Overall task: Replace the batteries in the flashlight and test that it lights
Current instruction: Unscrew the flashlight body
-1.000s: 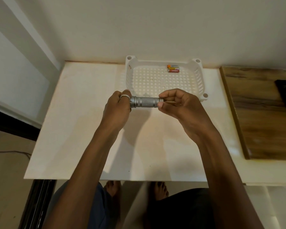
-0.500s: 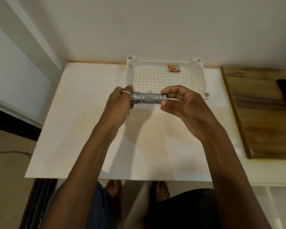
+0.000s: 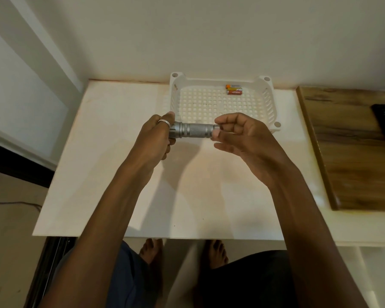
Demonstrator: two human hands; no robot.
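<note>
The white bench [image 3: 111, 174] is lying bare around the hands, its near edge running across above the person's feet and its far edge meeting the wall. A white basket [image 3: 269, 103] is sitting at the far side, with batteries [image 3: 233, 90] lying by its far wall. A wooden board [image 3: 347, 147] is bordering the bench on the right. The flashlight [image 3: 192, 130] is hovering over the basket's near rim, its long axis running left to right. The left hand [image 3: 156, 138] is wrapping its grip around the wider head end; the right hand [image 3: 242, 138] is pinching the tail end with fingertips.
</note>
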